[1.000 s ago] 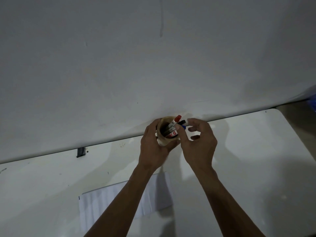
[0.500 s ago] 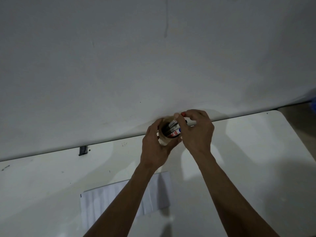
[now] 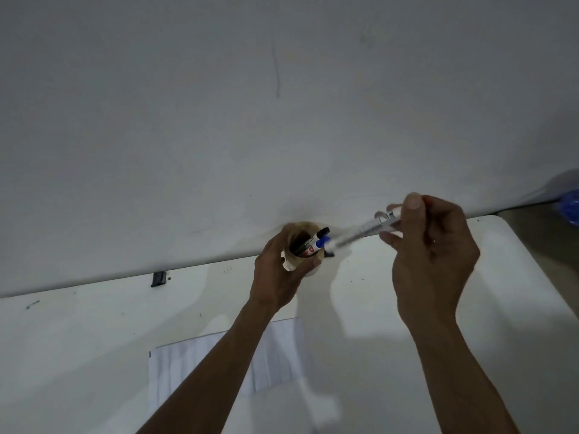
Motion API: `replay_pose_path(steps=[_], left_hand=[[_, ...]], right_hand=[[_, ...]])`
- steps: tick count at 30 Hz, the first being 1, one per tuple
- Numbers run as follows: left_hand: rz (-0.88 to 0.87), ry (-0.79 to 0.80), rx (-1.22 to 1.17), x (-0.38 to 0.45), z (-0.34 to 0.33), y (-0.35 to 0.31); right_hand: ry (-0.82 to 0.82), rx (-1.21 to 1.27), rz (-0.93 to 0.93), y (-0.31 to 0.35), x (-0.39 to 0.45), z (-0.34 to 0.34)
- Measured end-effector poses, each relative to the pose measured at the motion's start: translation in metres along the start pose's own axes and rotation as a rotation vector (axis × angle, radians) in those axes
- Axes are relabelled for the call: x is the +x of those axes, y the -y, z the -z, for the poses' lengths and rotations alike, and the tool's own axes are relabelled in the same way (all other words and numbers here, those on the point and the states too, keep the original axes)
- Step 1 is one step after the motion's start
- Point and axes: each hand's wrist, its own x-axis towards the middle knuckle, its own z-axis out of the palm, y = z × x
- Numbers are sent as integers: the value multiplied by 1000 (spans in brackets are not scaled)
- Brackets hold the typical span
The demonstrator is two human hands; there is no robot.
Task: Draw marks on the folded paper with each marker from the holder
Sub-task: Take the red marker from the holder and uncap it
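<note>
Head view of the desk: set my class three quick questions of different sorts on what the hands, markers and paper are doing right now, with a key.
1. True or false: the left hand grips the marker holder.
2. Which does the right hand hold? A) the folded paper B) a marker C) nothing
3. Fill in: the caps showing in the holder are black and ____.

Key: 1 true; 2 B; 3 blue.
</note>
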Motion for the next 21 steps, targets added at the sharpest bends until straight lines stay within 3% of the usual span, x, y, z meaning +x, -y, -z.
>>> replay_pose_path(steps=[5, 8, 10, 15, 21], left_hand=[[131, -15, 97, -16, 14, 13], [156, -106, 57, -44, 39, 3], [183, -29, 45, -63, 59, -4], [172, 233, -41, -113, 115, -9], [270, 129, -239, -160, 178, 27]], right_hand=[[113, -146, -213, -27, -38, 18], [285, -255, -340, -46, -71, 16], [437, -350, -397, -55, -92, 10], [724, -521, -392, -52, -138, -19], [908, -618, -300, -41, -193, -57]])
